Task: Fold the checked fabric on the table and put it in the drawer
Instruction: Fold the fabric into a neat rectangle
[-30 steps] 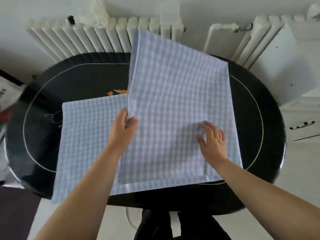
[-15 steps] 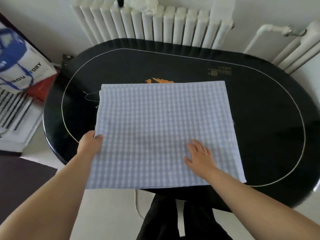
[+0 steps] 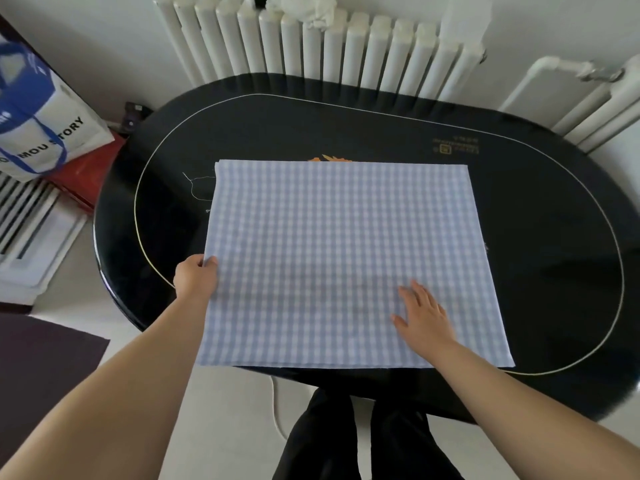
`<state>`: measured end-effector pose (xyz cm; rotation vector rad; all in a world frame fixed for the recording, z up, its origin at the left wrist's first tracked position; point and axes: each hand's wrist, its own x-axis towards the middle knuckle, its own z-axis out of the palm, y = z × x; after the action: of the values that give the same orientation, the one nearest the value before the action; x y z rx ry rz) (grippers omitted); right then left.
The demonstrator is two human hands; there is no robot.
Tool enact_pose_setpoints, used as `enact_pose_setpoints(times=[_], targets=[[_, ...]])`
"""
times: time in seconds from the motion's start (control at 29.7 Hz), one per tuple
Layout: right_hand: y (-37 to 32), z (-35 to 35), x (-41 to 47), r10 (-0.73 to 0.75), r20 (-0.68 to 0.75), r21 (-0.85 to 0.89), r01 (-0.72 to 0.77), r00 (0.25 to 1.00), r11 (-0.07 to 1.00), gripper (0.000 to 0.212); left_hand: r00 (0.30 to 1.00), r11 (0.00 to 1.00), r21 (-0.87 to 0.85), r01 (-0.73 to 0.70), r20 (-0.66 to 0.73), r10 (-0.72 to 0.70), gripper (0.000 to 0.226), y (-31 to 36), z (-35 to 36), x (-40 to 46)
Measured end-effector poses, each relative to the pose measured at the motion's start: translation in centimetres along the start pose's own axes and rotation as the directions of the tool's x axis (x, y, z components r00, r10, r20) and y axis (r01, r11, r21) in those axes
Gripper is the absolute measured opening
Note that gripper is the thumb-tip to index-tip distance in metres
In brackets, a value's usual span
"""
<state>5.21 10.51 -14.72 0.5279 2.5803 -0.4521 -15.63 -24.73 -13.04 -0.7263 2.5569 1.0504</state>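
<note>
A pale blue and white checked fabric (image 3: 346,258), folded into a broad rectangle, lies flat on the glossy black oval worktop (image 3: 540,209). Its near edge runs along the worktop's near rim; layered edges show at its far left corner, though how many layers there are cannot be told. The left hand (image 3: 195,280) holds the fabric's left edge about halfway down, fingers curled so that the grip pinches the cloth; the fingertips are tucked out of sight at the edge. The right hand (image 3: 424,313) lies flat on the fabric toward its near right part, its grip spread with fingers straight and pressing down.

A thin pale line (image 3: 381,112) traces an oval inside the worktop's rim, partly covered by the fabric. An orange printed mark (image 3: 329,158) peeks out from under the far edge, mostly hidden. A small gold label (image 3: 455,145) sits on the far right of the worktop, too small to read. A loose thread (image 3: 195,183) trails just left of the fabric's far left corner.

Behind the worktop stands a white ribbed radiator (image 3: 346,50) with a crumpled white cloth (image 3: 304,8) on top, cut off by the upper edge. At the left, a white and blue carrier bag (image 3: 38,112) is partly cropped. Dark trouser legs (image 3: 346,441) show below the worktop.
</note>
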Motion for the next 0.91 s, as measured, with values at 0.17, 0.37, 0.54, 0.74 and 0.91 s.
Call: enact_pose_setpoints(times=[0.17,0.37,0.54,0.74,0.91], targets=[[0.3,0.3,-0.2,0.005,0.02,-0.04,-0.004,1.0,0.999,0.067,0.999,1.0,-0.018,0.016,0.049,-0.015,0.028,0.1,0.4,0.6],[-2.1,0.5,-1.0,-0.282,-0.013,-0.133,0.278,0.959,0.952,0.072,0.994,0.948,0.304,0.097,0.022,-0.108,0.078,-1.1,1.2,-1.0],[-6.4,2.8,-1.9,-0.37,0.179,-0.186,0.4,0.912,0.897,0.074,0.979,0.901,0.384,0.201,-0.055,-0.195,0.087,-3.4,2.0,-3.3],[-7.0,3.6,-3.0,-0.323,0.28,-0.266,0.396,0.904,0.879,0.073,0.961,0.891,0.379,0.248,0.019,-0.276,0.078,-2.8,1.1,-2.7],[-7.0,3.5,-2.9,-0.315,0.293,-0.258,0.392,0.903,0.883,0.074,0.978,0.956,0.266,0.121,0.131,-0.16,0.059,-2.5,0.9,-2.6]])
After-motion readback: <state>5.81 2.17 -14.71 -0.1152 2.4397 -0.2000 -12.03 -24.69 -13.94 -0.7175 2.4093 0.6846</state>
